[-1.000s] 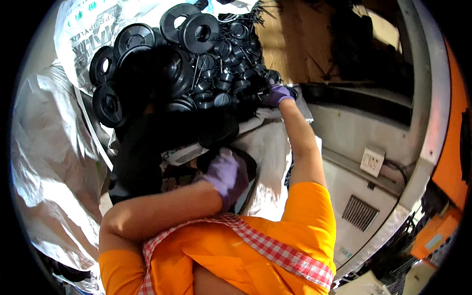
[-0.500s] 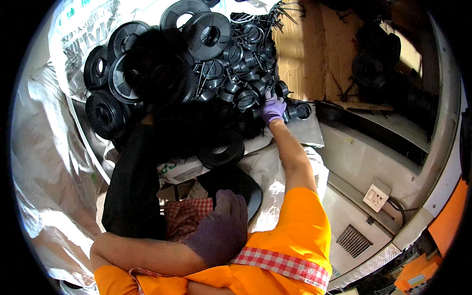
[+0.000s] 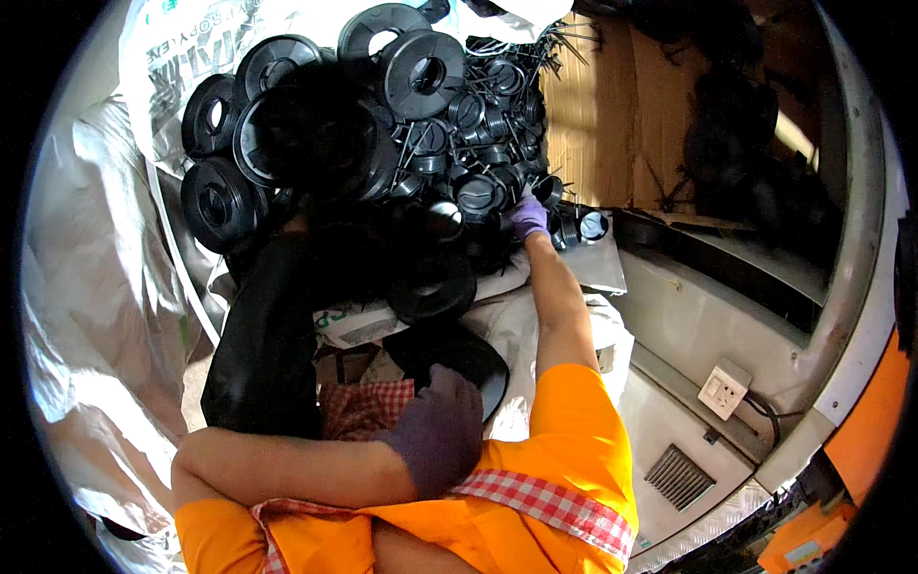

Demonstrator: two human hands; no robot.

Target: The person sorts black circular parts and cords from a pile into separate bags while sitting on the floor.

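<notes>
The right hand (image 3: 529, 215) pinches a small black ring (image 3: 548, 189) off the heap of black plastic parts (image 3: 421, 143) – the left hand (image 3: 438, 430), fingers curled loosely around nothing, rests near the lap.

The round parts (image 3: 421, 72) look like black plastic, faintly glossy. Both hands wear purple knit cloth gloves (image 3: 435, 430). The sheeting (image 3: 86, 287) is shiny, crinkled plastic; the board (image 3: 598, 124) is rough wood.

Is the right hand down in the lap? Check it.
No, the right hand reaches up into the pile of small black plastic caps.
</notes>
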